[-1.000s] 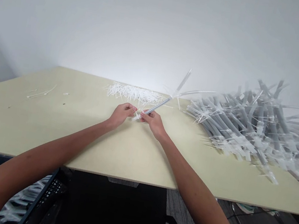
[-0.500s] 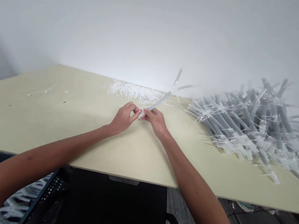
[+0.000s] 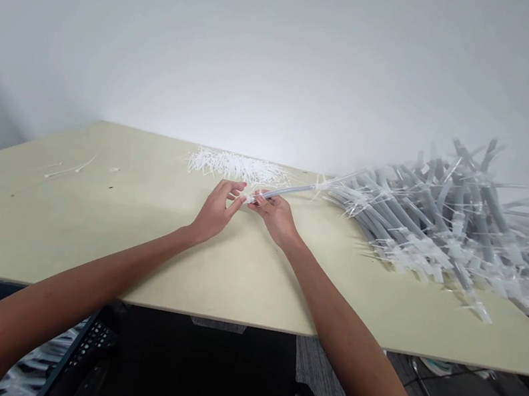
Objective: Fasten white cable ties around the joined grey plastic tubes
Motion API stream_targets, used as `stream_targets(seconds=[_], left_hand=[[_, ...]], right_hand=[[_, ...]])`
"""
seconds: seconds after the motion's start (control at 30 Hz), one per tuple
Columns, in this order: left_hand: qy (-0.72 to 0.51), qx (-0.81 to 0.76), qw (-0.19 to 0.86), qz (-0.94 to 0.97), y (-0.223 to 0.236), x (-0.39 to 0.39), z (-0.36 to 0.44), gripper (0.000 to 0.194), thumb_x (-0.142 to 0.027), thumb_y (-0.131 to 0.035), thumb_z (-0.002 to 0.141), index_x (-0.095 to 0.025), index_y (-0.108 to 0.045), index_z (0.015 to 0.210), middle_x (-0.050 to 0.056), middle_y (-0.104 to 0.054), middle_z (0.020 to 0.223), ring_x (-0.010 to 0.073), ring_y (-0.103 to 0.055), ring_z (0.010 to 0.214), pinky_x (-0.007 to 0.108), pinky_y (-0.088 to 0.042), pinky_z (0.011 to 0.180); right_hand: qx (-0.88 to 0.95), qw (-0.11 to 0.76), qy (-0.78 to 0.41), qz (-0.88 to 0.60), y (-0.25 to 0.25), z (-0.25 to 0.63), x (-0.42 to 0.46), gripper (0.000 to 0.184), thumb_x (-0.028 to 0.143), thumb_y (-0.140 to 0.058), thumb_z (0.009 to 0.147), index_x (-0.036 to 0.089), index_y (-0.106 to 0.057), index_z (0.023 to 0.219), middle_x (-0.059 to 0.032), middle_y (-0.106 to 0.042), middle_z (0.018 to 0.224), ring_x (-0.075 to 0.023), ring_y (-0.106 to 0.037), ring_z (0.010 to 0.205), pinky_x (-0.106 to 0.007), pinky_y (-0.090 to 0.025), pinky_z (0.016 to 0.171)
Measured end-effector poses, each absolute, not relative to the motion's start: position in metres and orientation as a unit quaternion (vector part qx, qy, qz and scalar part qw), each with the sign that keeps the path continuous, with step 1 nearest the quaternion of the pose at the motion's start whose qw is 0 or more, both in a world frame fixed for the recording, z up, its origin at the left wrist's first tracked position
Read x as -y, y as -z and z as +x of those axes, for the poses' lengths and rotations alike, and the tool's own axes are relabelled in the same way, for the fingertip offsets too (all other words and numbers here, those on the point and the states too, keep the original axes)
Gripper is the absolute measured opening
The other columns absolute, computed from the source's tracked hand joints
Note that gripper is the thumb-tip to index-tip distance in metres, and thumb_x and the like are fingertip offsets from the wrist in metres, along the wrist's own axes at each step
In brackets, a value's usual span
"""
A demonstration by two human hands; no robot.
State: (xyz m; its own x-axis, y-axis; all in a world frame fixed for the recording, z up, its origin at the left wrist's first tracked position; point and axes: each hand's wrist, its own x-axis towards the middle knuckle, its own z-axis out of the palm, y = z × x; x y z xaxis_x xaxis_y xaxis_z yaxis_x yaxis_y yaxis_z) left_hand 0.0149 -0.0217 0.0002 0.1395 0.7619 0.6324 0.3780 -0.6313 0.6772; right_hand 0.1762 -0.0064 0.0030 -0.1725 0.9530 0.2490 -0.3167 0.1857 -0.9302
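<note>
My right hand (image 3: 276, 215) is closed around the near end of a clear grey flexible tube (image 3: 291, 190), pinching it by a whitish end piece (image 3: 250, 200). From there the tube runs right, and its branched far end reaches the large tube pile. My left hand (image 3: 218, 207) is just left of the end piece, thumb and index finger apart. The thumb tip is at or very near the end piece; whether it touches, I cannot tell. Behind the hands lies a heap of white cable ties (image 3: 236, 166).
A big pile of similar grey tubes (image 3: 424, 211) covers the table's right side. A few loose cable ties (image 3: 71, 169) lie on the left of the table (image 3: 101, 231). Below the front edge, at left, a dark plastic basket (image 3: 94, 332) holds more tubes. A pale wall stands behind.
The tube's far end has swung down and right from its raised position to the pile. My left thumb and index finger, pinched together at the end piece half a second ago, have parted.
</note>
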Motion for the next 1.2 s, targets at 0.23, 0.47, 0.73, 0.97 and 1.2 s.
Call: stream_targets(seconds=[0.23,0.47,0.73,0.97,1.2], left_hand=[[-0.509,-0.398,0.194,0.738,0.001,0.021,0.015,0.031,-0.033,-0.048,0.088,-0.020,-0.051,0.116,0.006,-0.058,0.102,0.0163,-0.056,0.096,0.031,-0.046,0.085],[-0.497,-0.396,0.171,0.753,0.000,0.023,0.015,0.021,-0.034,-0.045,0.089,-0.019,-0.053,0.102,0.005,-0.060,0.101,0.0150,-0.058,0.089,0.029,-0.047,0.080],[-0.484,-0.385,0.011,0.786,-0.002,0.016,0.009,0.013,-0.025,-0.042,0.089,-0.020,-0.051,0.081,0.005,-0.055,0.084,0.0195,-0.050,0.085,0.035,-0.040,0.078],[-0.404,-0.321,-0.110,0.849,0.002,0.011,0.003,0.017,-0.017,-0.041,0.087,-0.020,-0.051,0.074,0.006,-0.051,0.076,0.0211,-0.047,0.079,0.037,-0.036,0.073],[-0.388,-0.318,-0.139,0.854,0.003,0.010,0.003,0.019,-0.019,-0.039,0.089,-0.019,-0.050,0.073,0.006,-0.051,0.074,0.0210,-0.047,0.076,0.037,-0.036,0.070]], right_hand=[[0.525,0.554,-0.575,-0.294,-0.005,0.175,0.009,0.036,0.043,-0.076,0.059,0.017,-0.064,0.081,-0.0038,-0.063,0.086,-0.0168,-0.060,0.084,-0.035,-0.052,0.083],[0.527,0.549,-0.579,-0.294,-0.003,0.176,0.008,0.032,0.039,-0.076,0.062,0.016,-0.065,0.081,-0.0034,-0.064,0.082,-0.0161,-0.062,0.079,-0.037,-0.051,0.085],[0.517,0.549,-0.574,-0.319,-0.003,0.174,0.008,0.031,0.037,-0.076,0.064,0.015,-0.066,0.083,-0.0037,-0.065,0.077,-0.0154,-0.063,0.070,-0.039,-0.052,0.086],[0.506,0.550,-0.571,-0.340,-0.002,0.171,0.012,0.028,0.037,-0.076,0.063,0.014,-0.065,0.073,-0.0030,-0.063,0.070,-0.0151,-0.062,0.067,-0.038,-0.053,0.083],[0.509,0.541,-0.573,-0.346,-0.003,0.171,0.014,0.026,0.035,-0.075,0.066,0.013,-0.064,0.073,-0.0031,-0.064,0.072,-0.0143,-0.062,0.068,-0.035,-0.053,0.079]])
